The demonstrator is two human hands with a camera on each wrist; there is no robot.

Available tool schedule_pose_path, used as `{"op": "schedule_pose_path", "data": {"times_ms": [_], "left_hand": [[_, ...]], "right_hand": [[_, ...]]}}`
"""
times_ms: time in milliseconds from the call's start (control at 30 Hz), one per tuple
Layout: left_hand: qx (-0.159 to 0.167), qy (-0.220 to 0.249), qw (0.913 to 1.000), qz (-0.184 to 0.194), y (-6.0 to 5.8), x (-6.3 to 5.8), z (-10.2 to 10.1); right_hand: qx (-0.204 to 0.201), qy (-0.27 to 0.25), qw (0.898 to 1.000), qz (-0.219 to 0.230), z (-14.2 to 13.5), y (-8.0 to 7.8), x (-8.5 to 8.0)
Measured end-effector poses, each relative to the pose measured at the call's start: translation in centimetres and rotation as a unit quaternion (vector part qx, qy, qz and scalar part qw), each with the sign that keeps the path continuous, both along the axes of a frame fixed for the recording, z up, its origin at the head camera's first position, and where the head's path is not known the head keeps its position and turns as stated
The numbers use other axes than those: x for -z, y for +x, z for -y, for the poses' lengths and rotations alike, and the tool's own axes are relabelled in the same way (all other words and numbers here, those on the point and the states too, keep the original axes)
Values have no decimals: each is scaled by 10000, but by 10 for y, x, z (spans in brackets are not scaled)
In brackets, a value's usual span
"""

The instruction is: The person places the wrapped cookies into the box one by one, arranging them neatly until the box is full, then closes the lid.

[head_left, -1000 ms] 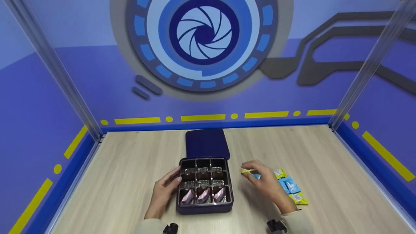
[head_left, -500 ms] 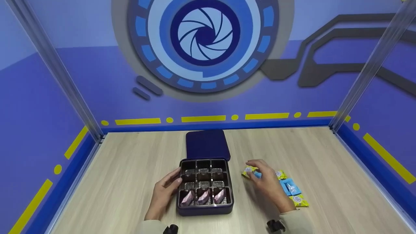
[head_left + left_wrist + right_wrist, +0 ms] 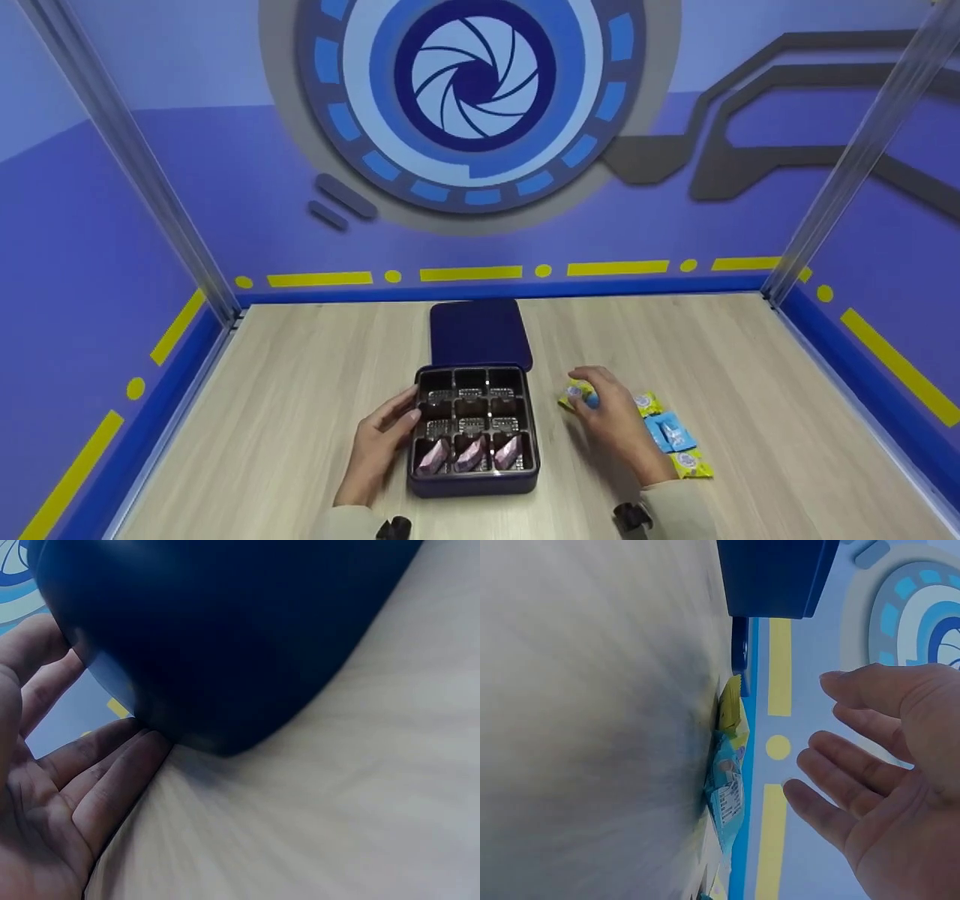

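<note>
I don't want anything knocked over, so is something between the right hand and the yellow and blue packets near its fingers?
Nothing visible: in the right wrist view, only an open gap separates the right hand from the yellow packet and blue packet below.

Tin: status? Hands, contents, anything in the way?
Left hand against left side of tin; right hand empty, above packets. Three pink pieces in tin's near row. Lid off, behind tin; no obstruction seen.

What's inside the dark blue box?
A nine-compartment tray with three pink pieces, one per slot in the nearest row. The tray hides the floor of the box.
</note>
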State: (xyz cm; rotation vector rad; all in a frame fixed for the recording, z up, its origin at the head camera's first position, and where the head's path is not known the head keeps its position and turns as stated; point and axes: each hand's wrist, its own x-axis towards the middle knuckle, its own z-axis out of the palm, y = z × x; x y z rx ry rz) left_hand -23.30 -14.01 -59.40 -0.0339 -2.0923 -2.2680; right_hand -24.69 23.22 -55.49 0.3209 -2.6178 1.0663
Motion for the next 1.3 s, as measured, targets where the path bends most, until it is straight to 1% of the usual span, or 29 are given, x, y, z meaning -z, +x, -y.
{"op": "schedule_pose_path", "data": {"times_ms": [100,233,367,500,733,900,1000,1100,1300], "left_hand": [[51,-57,10000,-25,-1,0,1],[80,-37,10000,-28,-1,1,2],[64,20,10000,-7,-1,2,1],[31,4,10000,-40,0,2,1],[-23,-99,9999,-91,-1,1,1],[-20,-182,9997,-144,-1,0,1],[-43,-307,9995,-95,-1,-1,1],[-82,-324,9994,-35,0,-1,-1],[-154,-347,9993,42,2,-1,-1]], "right_hand": [[40,55,9999,87,-1,0,3],[121,71,9993,337,0,0,5],[67,155,9988,469,0,0,7],[15,288,9977,620,0,-1,7],[44,449,9948,911,1,-1,4],[-33,529,9941,942,1,0,2],[-75,580,9935,976,2,0,0],[-101,607,9933,981,-1,1,-2],[-128,449,9950,887,-6,3,-5]]}}
